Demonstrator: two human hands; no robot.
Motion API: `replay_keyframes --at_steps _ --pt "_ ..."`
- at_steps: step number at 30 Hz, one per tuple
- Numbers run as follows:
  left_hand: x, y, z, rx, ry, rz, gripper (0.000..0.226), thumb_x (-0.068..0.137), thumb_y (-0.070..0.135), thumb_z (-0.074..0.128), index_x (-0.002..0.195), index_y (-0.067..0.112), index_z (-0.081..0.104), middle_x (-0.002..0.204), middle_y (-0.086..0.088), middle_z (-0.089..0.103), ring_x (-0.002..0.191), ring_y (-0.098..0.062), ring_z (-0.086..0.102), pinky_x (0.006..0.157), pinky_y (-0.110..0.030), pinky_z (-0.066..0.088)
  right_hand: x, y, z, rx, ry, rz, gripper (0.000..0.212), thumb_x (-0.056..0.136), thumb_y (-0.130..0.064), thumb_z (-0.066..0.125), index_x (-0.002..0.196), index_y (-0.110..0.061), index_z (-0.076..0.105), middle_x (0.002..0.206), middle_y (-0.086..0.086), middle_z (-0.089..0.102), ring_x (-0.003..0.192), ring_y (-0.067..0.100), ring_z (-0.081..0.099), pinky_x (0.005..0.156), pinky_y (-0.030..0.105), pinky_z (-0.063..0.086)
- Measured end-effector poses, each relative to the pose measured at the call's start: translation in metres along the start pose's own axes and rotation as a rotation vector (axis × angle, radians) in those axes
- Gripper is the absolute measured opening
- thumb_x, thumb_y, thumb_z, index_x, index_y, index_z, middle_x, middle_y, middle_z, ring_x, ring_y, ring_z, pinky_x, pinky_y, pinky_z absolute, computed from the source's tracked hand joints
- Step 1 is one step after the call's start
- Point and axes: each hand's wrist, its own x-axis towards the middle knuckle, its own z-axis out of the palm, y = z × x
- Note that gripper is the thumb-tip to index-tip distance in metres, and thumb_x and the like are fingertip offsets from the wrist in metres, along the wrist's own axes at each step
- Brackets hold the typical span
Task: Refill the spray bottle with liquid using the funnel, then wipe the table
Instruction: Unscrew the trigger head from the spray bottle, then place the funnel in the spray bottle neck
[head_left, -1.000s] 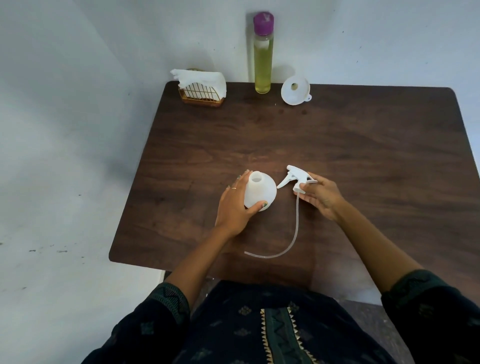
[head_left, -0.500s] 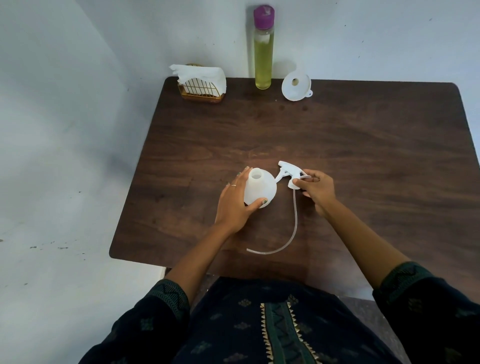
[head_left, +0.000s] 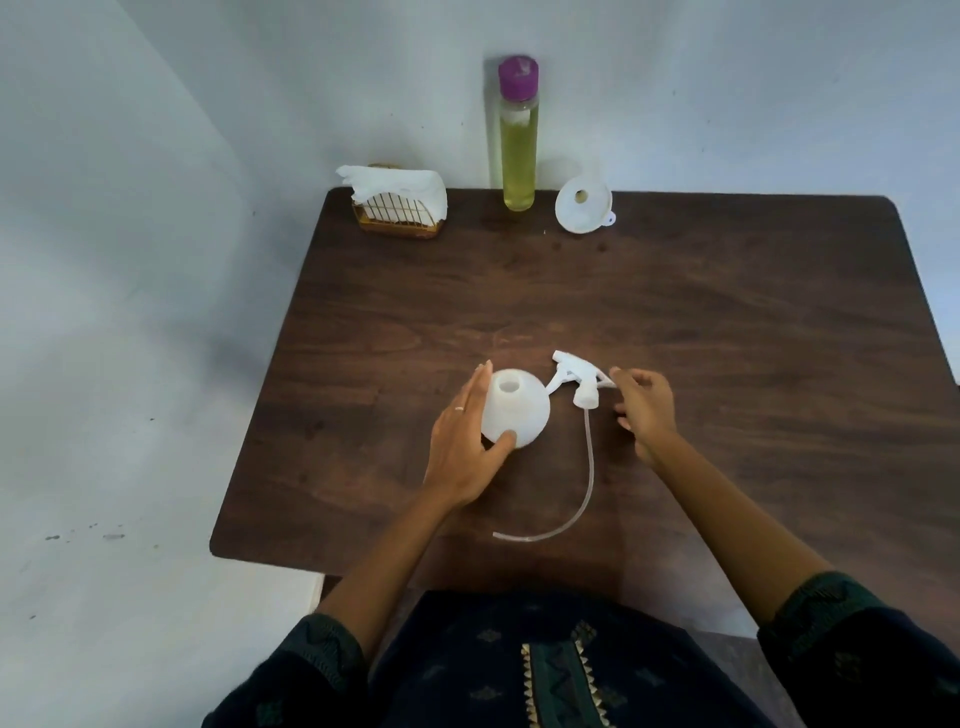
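The spray bottle (head_left: 514, 410), a round white flask with its neck uncapped and facing up, is held upright on the dark wooden table (head_left: 727, 322) by the left hand (head_left: 465, 441), whose straight fingers lie along its far-left flank while the thumb is pressed against its near side. Beyond both sets of fingertips, at the far edge against the wall, a tall refill bottle of yellow liquid with a purple cap (head_left: 518, 140) is seen upright, with a wire holder of white tissues (head_left: 397, 200) to its left and the white funnel (head_left: 582, 205) just to its right, tipped so that its mouth faces the camera. The trigger spray head (head_left: 579, 382) lies on the table just right of the flask, its dip tube (head_left: 582, 483) curving back toward the body. It is touched at its right end by the fingertips of the right hand (head_left: 644, 408); the fingers are loosely curled, and whether the part is pinched or merely touched cannot be told. The funnel is judged to be wanted next: it lies straight ahead of the right fingers, well apart, and that hand is the nearer and the less occupied.
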Motion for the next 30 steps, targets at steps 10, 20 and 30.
replay_keyframes --at_steps 10,20,30 --pt "0.092 0.022 -0.041 -0.358 0.185 -0.139 0.031 0.098 0.021 0.046 0.127 0.031 0.051 0.133 0.007 0.049 0.121 -0.011 0.049 0.102 -0.029 0.039 0.057 -0.046 -0.008 0.034 0.130 -0.126 0.019 0.091 -0.015 0.053 0.109 -0.011 0.058 0.090 0.004 0.061 0.066 0.014 0.055 0.068 0.034 0.048" --pt "0.246 0.062 0.009 -0.328 -0.193 -0.217 0.058 0.098 0.048 0.036 0.150 0.027 0.022 0.155 0.001 0.032 0.144 -0.018 0.027 0.119 -0.039 0.020 0.139 -0.136 0.037 -0.209 -0.040 -0.257 0.049 0.083 -0.019 0.062 0.130 -0.019 0.048 0.126 0.012 0.050 0.101 0.021 0.053 0.089 0.035 0.046" --pt "0.313 0.060 0.040 -0.279 -0.278 -0.321 0.083 0.088 0.030 0.054 0.151 0.034 -0.001 0.156 -0.007 0.027 0.140 -0.027 0.033 0.113 -0.041 0.030 0.166 -0.160 0.071 -0.467 -0.214 -0.300 0.076 0.084 -0.022 0.057 0.147 -0.038 0.018 0.152 -0.001 0.027 0.139 0.029 0.018 0.114 0.051 0.020"
